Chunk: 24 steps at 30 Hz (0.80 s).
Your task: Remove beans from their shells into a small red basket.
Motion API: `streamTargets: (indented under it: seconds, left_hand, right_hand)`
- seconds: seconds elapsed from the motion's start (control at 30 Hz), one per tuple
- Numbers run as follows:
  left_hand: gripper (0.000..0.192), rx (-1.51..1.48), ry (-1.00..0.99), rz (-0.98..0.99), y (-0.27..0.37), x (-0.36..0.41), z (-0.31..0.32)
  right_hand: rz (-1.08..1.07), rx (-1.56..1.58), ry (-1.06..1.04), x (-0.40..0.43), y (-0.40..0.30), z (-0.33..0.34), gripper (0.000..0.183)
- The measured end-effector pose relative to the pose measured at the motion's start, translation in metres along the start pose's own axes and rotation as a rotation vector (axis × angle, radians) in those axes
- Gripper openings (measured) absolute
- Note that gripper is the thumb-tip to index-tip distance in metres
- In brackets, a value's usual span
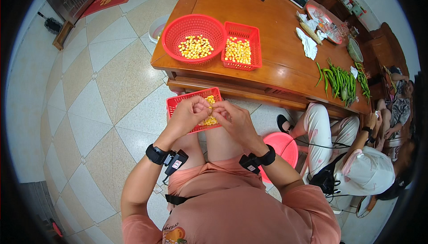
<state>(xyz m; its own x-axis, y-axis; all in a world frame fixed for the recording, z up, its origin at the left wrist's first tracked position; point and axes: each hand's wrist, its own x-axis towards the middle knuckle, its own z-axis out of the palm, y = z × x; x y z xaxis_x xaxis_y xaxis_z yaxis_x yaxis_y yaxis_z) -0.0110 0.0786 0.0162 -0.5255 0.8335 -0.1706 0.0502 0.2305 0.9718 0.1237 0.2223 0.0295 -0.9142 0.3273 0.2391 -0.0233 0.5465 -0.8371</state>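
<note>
On my lap rests a small red plastic basket point(173, 105) with slotted walls, tilted a little, with loose yellow corn kernels point(210, 121) inside. My left hand point(185, 115) and my right hand point(237, 120) meet above it, fingertips almost touching. A small yellow corn kernel point(210, 108) appears pinched between the fingertips of both hands, partly hidden by them. Ahead on the wooden table point(284, 60), a round red plastic colander point(170, 40) holds loose kernels. Right beside it stands a rectangular red basket point(256, 50), also with kernels.
Green chili peppers point(341, 80), crumpled tissues point(306, 45), a corn cob point(311, 33) and a tray of glasses point(326, 23) lie on the table's right. A seated person point(364, 167) is close on my right, near a pink basin point(282, 148). A white bucket point(157, 26) stands by the table's left.
</note>
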Motion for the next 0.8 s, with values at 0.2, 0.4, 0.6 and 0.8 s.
streamTargets:
  seconds: [0.2, 0.4, 0.6, 0.8]
  left_hand:
    - [0.012, -0.404, -0.014, -0.113, 0.014, -0.004, 0.003]
    - [0.014, -0.452, 0.073, -0.050, 0.040, 0.008, -0.023]
    - [0.026, -0.330, 0.287, 0.082, 0.078, 0.053, -0.064]
    - [0.037, -0.340, 0.367, 0.080, 0.080, 0.059, -0.067]
  right_hand:
    - [-0.001, 0.052, 0.021, 0.003, -0.003, -0.001, 0.021]
    - [-0.027, 0.033, 0.089, 0.006, -0.009, -0.003, 0.016]
    - [-0.033, 0.011, 0.052, 0.005, -0.005, 0.000, 0.015]
    - [0.007, -0.017, 0.002, 0.009, -0.004, -0.003, 0.014]
